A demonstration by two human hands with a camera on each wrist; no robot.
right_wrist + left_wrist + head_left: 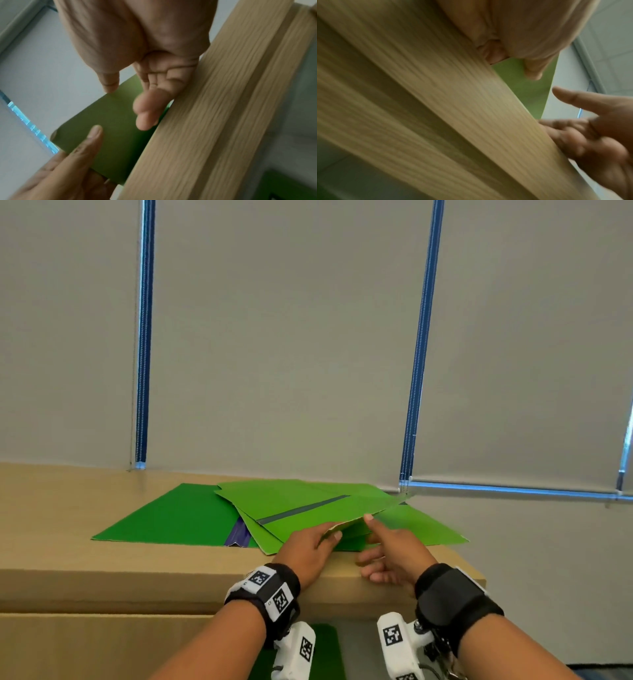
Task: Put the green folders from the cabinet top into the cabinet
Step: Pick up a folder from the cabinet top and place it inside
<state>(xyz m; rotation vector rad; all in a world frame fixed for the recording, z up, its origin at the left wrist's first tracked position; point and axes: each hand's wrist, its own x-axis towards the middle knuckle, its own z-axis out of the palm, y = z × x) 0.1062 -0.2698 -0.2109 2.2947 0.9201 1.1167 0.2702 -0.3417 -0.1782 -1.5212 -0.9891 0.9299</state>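
Note:
Several green folders lie overlapped on the wooden cabinet top, one with a purple spine. The top folder's front edge is raised and overhangs the cabinet's front. My left hand pinches that edge, thumb against the folder's green underside. My right hand is beside it with fingers spread. One fingertip touches the raised edge, and the rest hang loose under the folder at the cabinet's front edge. The left hand's fingers are hidden under the folder.
Grey window blinds with blue side strips rise right behind the cabinet. The cabinet top ends at its right corner, with a plain wall beyond. Something green shows low down between my wrists, below the cabinet top.

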